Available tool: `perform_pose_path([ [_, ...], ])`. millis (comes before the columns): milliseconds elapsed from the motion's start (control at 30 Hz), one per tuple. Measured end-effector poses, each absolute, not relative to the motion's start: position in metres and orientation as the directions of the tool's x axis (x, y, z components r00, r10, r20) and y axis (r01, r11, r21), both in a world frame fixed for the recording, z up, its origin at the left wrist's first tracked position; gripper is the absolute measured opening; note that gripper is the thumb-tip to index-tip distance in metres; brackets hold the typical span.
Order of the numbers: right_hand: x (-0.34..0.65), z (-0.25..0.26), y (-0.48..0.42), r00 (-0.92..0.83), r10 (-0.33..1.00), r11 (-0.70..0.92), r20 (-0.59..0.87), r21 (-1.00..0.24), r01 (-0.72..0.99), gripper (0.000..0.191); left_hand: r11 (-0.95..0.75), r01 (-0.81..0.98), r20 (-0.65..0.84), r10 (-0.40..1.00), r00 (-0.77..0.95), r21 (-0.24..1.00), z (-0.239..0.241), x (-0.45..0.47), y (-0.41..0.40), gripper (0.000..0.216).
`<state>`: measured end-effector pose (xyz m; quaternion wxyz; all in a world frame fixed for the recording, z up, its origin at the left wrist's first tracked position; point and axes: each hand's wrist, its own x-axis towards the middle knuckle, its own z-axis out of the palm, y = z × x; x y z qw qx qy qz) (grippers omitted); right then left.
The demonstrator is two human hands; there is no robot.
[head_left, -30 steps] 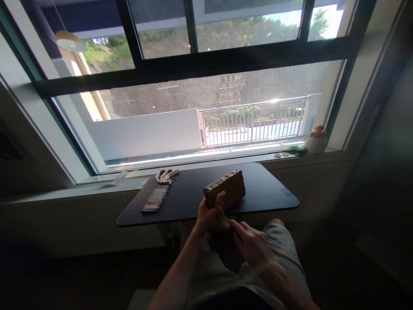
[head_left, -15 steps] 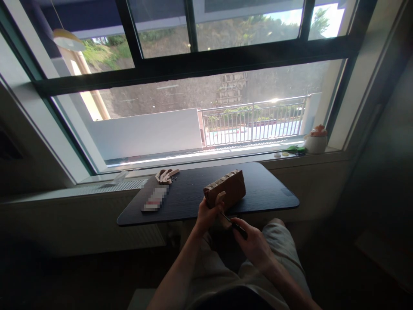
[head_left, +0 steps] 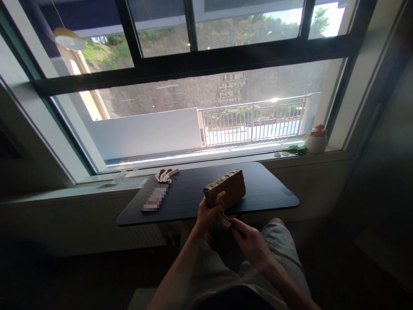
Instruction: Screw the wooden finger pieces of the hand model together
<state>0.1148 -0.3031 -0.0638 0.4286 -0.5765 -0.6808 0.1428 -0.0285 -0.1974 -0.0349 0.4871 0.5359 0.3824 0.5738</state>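
While the dark table (head_left: 190,200) stands before me, the brown block (head_left: 234,191) sits on it. My left hand (head_left: 207,216) pinches the pale wood piece (head_left: 220,197) beside the block. My right hand (head_left: 254,243), wrapped round the thin tool (head_left: 239,231), has rolled over, so I think the tool is turning.

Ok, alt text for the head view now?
Left hand holds a pale wooden piece in front of a brown block; right hand grips a dark-handled tool angled toward it. Other wooden parts lie on the dark table.
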Motion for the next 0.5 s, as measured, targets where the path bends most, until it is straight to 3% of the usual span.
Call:
perform_pose_path([
  [100, 0.117, -0.065, -0.299, 0.055, 0.930, 0.290, 0.363, -0.816, 0.499, 0.035, -0.244, -0.127, 0.252, 0.967, 0.048, 0.961, -0.035, -0.029, -0.198, 0.048],
  [200, 0.117, -0.065, -0.298, 0.056, 0.935, 0.279, 0.349, -0.826, 0.490, 0.033, -0.264, -0.107, 0.271, 0.961, 0.052, 0.959, -0.037, -0.029, -0.196, 0.046],
  [267, 0.116, -0.063, -0.301, 0.052, 0.931, 0.258, 0.361, -0.752, 0.607, 0.034, -0.265, -0.106, 0.271, 0.961, 0.050, 0.958, -0.039, -0.029, -0.195, 0.046],
  [367, 0.112, -0.058, -0.307, -0.009, 0.910, 0.245, 0.415, -0.519, 0.819, 0.039, -0.247, -0.113, 0.252, 0.967, 0.032, 0.962, -0.041, -0.029, -0.193, 0.045],
  [500, 0.108, -0.054, -0.312, -0.097, 0.891, 0.256, 0.444, -0.313, 0.915, 0.040, -0.245, -0.115, 0.251, 0.967, 0.043, 0.963, -0.042, -0.029, -0.193, 0.045],
])
